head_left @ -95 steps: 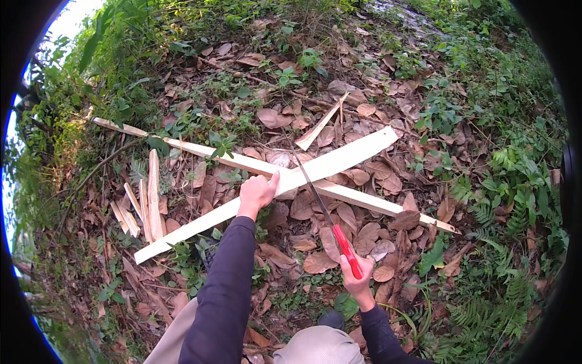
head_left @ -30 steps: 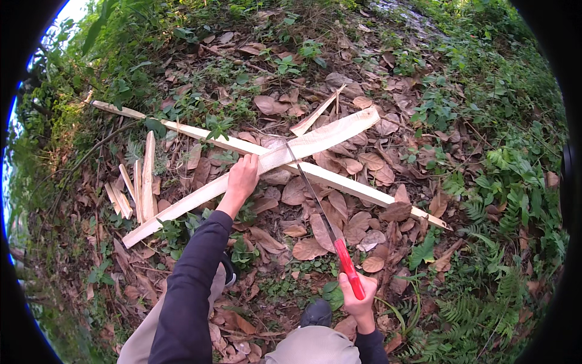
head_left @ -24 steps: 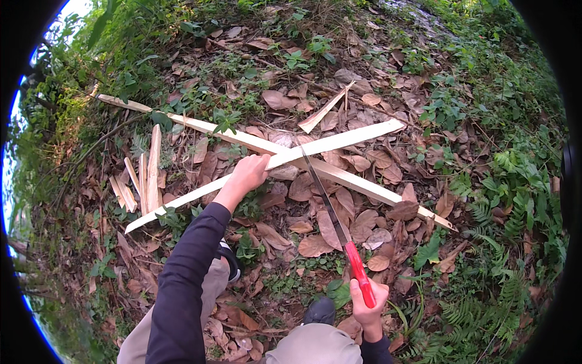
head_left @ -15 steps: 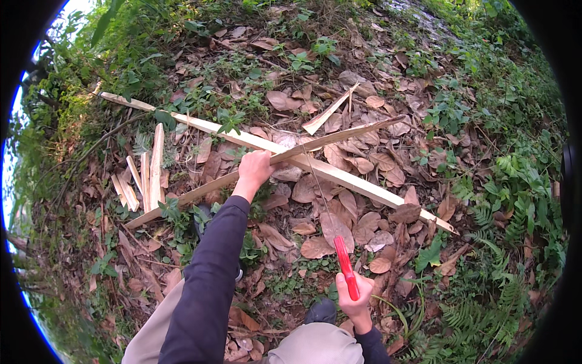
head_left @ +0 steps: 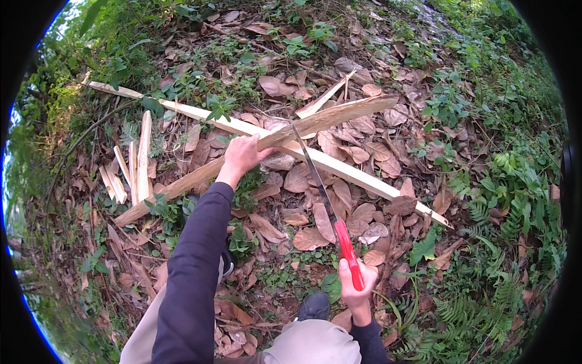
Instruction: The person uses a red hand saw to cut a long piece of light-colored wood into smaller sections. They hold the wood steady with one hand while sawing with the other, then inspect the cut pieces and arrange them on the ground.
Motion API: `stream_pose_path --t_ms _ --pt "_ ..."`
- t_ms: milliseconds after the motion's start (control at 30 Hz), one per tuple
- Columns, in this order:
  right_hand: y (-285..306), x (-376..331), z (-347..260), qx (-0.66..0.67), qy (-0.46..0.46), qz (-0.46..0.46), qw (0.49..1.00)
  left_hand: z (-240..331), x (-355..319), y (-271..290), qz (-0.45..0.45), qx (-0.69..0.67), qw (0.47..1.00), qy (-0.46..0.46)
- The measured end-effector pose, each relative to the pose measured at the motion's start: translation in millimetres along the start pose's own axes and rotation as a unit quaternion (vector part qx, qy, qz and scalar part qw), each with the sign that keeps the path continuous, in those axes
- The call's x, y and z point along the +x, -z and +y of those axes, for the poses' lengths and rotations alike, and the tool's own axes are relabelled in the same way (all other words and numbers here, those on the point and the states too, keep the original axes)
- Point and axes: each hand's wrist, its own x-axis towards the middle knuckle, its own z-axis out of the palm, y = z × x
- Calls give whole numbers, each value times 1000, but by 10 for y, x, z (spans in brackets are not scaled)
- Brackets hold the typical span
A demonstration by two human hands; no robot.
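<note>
My left hand (head_left: 241, 159) is closed round a long wooden plank (head_left: 339, 114), just left of where it crosses over a second, paler wooden strip (head_left: 351, 175). The plank slants from the lower left up to the right. In my right hand (head_left: 359, 285) is a hand saw (head_left: 347, 246) with a red handle. Its thin dark blade (head_left: 318, 181) runs up and to the left, and the tip end meets the plank a little right of my left hand. Whether the teeth have cut into the wood cannot be made out.
Several short split wood pieces (head_left: 143, 155) lie on the left. Another wedge-shaped piece (head_left: 321, 100) rests beyond the plank. Dry brown leaves (head_left: 310, 239) cover the ground, with green plants and ferns (head_left: 467, 315) around. My dark shoe (head_left: 314, 306) is at the bottom.
The plank has turned so that more of its broad face shows, with my left hand still on it. The saw blade's flat side has come into view. The whole view has shifted slightly.
</note>
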Motion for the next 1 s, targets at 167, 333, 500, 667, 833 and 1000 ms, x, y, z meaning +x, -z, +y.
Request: stream_pose_path --t_ms 167,333,500,667,833,1000 --pt "-84 54 15 -10 0 -18 1000 -65 26 62 -27 -39 999 5" --pt "42 16 -14 -23 27 -19 999 0 41 16 -10 -41 999 -10" --pt "-210 216 -77 -5 -7 -33 999 -99 1 36 -10 -19 1000 -17" --pt "70 -38 -362 5 -36 -26 999 -51 57 103 -30 -9 999 -8" --pt "-130 260 -210 3 25 -4 1000 -42 129 63 -8 -29 1000 0" --pt "-123 93 -334 11 -28 -37 999 -163 66 32 1 -49 999 -24"
